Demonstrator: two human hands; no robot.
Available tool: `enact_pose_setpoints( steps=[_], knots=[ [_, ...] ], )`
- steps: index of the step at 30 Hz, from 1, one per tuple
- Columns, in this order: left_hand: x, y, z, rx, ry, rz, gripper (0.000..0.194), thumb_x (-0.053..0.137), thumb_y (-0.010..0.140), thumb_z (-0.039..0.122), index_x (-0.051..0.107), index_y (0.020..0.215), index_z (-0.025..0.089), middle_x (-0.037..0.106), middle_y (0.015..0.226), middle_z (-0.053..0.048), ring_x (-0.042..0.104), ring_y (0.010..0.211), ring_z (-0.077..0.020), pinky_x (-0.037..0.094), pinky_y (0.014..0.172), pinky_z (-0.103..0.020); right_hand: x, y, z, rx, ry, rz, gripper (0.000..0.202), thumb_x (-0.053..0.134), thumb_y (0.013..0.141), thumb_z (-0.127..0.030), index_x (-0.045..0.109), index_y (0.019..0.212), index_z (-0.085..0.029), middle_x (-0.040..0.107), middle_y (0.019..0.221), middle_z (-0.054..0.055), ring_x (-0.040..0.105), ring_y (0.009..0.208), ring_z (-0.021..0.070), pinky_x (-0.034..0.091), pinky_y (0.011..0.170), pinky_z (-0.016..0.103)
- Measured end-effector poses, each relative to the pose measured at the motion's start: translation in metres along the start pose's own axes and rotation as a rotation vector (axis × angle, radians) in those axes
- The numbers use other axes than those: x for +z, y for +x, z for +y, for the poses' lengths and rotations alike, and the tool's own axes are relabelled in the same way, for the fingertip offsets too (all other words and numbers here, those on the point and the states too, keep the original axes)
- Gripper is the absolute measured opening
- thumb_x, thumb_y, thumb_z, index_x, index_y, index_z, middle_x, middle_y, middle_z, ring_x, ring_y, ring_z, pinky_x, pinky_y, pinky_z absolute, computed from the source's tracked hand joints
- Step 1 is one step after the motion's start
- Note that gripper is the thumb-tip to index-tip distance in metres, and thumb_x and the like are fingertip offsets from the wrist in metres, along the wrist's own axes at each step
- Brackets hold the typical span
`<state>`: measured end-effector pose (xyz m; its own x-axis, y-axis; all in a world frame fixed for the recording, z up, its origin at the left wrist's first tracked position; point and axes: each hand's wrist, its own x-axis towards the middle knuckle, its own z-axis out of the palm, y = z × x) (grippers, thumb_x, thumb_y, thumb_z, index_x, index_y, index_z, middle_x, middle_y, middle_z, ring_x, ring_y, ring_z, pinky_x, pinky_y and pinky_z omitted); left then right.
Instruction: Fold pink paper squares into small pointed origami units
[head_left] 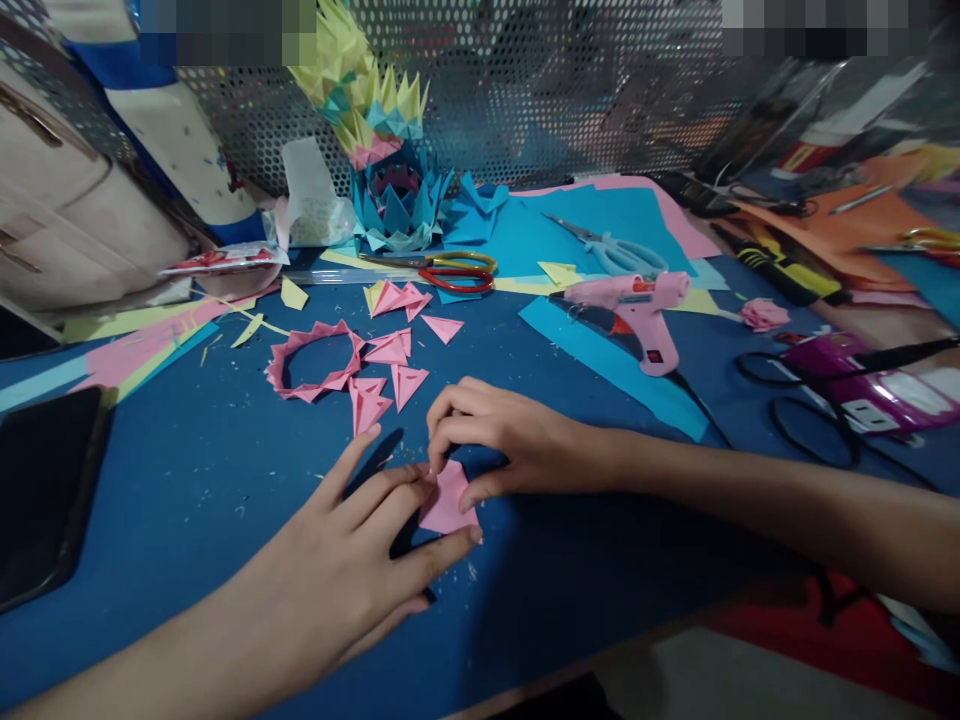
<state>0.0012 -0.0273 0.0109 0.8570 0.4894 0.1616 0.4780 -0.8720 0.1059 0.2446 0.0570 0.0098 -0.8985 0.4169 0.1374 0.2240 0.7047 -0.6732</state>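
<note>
A small piece of pink paper [448,505] lies on the blue table between my two hands. My left hand [360,550] has its fingers spread, with fingertips resting on the paper's left and lower edges. Curled over the paper's upper and right edges, my right hand [502,440] pinches it between thumb and fingers. Just beyond my hands are several folded pink triangles [369,402] and a ring of pink folded pieces [277,370].
A pink glue gun [637,305] lies at right centre, near light blue scissors [622,250]. Red and yellow scissors [457,270] lie behind the triangles. A black phone [49,490] is at left. Folded paper models [397,205] stand at the back by a perforated metal panel [540,100].
</note>
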Motion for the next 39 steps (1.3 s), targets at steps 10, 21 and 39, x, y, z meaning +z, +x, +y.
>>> enact_pose_setpoints(
  steps=[10,21,39],
  knots=[
    [-0.002,0.001,0.004,0.014,0.009,0.035,0.045,0.062,0.096,0.041,0.054,0.14,0.03,0.053,0.142,-0.003,0.049,0.127,-0.023,-0.002,0.125,-0.051,0.005,0.002,0.002,0.066,-0.048,0.087,0.023,0.067,0.092,-0.038,0.065,0.101,-0.017,0.057,0.107,0.006,0.048,0.1,0.0197,0.039,0.089,0.032],
    [0.002,0.0,0.002,0.05,0.055,-0.01,0.051,0.053,0.1,0.05,0.047,0.146,0.03,0.049,0.151,-0.007,0.046,0.136,-0.0258,0.003,0.124,-0.053,-0.003,-0.009,0.003,-0.048,-0.008,0.116,0.011,0.062,0.097,-0.029,0.068,0.098,-0.019,0.055,0.088,0.0,0.054,0.077,0.0097,0.038,0.068,0.021],
    [0.001,0.001,-0.004,0.072,-0.004,-0.029,0.046,0.056,0.099,0.042,0.056,0.137,0.016,0.05,0.15,-0.01,0.041,0.14,-0.0277,-0.005,0.124,-0.053,-0.011,-0.013,0.002,-0.403,-0.139,-0.075,0.028,0.051,0.1,-0.027,0.07,0.081,-0.019,0.059,0.068,0.0,0.053,0.064,0.0131,0.037,0.063,0.031]
  ],
)
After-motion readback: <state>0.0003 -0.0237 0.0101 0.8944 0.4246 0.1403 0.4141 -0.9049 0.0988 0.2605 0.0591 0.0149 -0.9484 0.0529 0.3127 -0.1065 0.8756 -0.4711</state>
